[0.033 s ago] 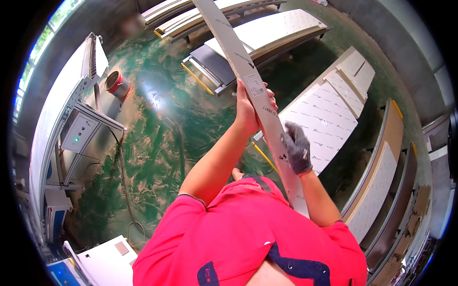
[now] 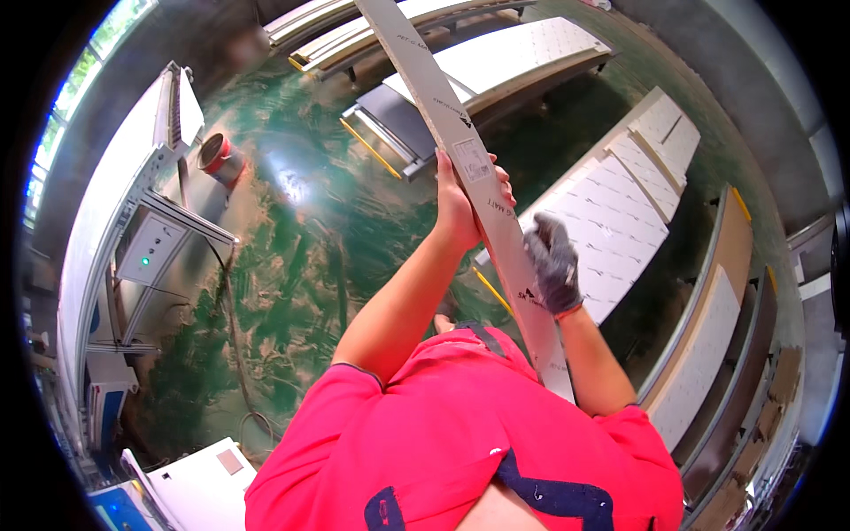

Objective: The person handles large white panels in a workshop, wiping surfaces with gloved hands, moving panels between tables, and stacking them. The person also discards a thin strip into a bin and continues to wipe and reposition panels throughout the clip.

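A long, narrow white board (image 2: pixel 496 212) with a printed label slants from the far top down to my chest, its near end against my pink shirt. My bare left hand (image 2: pixel 459 199) wraps it from beneath, thumb along the left edge and fingertips over the right edge. My right hand (image 2: pixel 553 265), in a dark grey glove, is beside the board's right edge, nearer to me. Its fingers are curled in, and whatever may be in them is hidden.
A white-topped machine (image 2: pixel 111 195) stands left beside a red-rimmed bucket (image 2: pixel 221 159). A cable (image 2: pixel 232 345) lies on the green floor. Stacked white panels (image 2: pixel 602 230) lie right of the board; more panels rest on a roller table (image 2: pixel 390 124) ahead and on racks (image 2: pixel 708 327) far right.
My gloved right hand has shifted slightly farther from me along the board's edge. My left hand keeps its hold on the board.
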A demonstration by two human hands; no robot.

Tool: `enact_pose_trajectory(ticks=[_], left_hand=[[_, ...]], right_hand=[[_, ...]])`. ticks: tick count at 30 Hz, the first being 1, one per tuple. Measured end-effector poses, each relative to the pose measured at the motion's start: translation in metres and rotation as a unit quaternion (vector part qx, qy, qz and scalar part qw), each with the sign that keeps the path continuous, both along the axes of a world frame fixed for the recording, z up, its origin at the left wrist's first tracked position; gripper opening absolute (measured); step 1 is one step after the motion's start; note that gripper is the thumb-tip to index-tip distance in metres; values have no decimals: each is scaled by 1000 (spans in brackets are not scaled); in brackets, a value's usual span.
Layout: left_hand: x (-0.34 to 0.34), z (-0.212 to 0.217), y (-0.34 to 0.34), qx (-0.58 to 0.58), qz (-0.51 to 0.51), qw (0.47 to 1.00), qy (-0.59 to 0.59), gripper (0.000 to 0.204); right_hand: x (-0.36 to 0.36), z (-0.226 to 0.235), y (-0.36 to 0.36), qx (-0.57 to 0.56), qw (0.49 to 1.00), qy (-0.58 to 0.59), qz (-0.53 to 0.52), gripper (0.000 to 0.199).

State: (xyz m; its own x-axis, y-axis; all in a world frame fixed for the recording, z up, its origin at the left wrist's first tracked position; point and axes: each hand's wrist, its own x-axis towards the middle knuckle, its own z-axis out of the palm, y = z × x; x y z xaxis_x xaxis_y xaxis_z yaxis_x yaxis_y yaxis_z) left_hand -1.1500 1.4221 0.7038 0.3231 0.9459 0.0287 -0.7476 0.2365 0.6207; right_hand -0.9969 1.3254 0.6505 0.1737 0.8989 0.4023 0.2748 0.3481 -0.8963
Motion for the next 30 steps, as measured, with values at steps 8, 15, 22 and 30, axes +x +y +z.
enact_pose_trajectory(ticks=[8, 15, 22, 30], left_hand=[[-62, 37, 91, 9, 1, 1000, 9, 74], [-146, 51, 160, 13, -37, 999, -15, 75], [-283, 95, 237, -46, -36, 997, -48, 88], [-378, 111, 324, 10, -11, 1000, 3, 79]], right_hand=[[-111, 171, 268, 171, 965, -180, 82, 79], [-219, 196, 354, 34, 981, -153, 110, 114], [-306, 172, 339, -96, 978, -66, 172, 121], [-365, 141, 353, -136, 968, -44, 207, 125]])
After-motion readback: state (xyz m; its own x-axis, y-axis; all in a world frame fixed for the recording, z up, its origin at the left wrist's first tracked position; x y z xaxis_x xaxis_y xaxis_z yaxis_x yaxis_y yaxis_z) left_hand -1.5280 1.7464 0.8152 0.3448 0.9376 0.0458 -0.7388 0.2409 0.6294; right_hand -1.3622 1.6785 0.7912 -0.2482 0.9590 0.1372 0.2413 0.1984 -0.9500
